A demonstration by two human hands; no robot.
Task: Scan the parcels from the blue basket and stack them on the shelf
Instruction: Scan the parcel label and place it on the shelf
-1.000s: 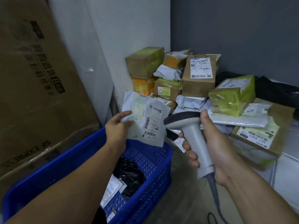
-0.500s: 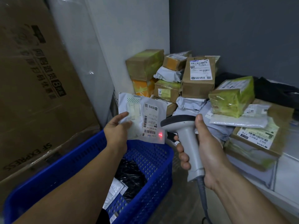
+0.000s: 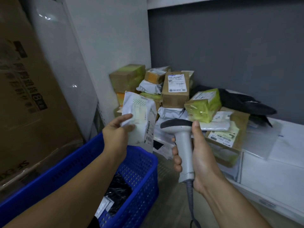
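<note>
Holding a flat white mailer (image 3: 139,119) by its left edge, the left hand (image 3: 117,134) pinches it between thumb and fingers, just above the far rim of the blue basket (image 3: 139,178) at 7 o'clock. The mailer is soft, crinkled plastic, and the barcode label down its right side is too blurred to read. At 3 o'clock of it, the right hand (image 3: 197,153) curls its fingers round the handle of a grey pistol-shaped scanner (image 3: 182,134), thumb lying up the handle, cord hanging toward 6 o'clock. The perforated plastic basket holds a glossy black bag (image 3: 118,191). From 12 to 2 o'clock beyond the hands, the white shelf (image 3: 271,170) carries a heap of brown cardboard boxes, grey mailers and a parcel in yellow-green film (image 3: 204,104). At 9 o'clock stands a large film-wrapped carton (image 3: 24,96) printed with a bold "8".
</note>
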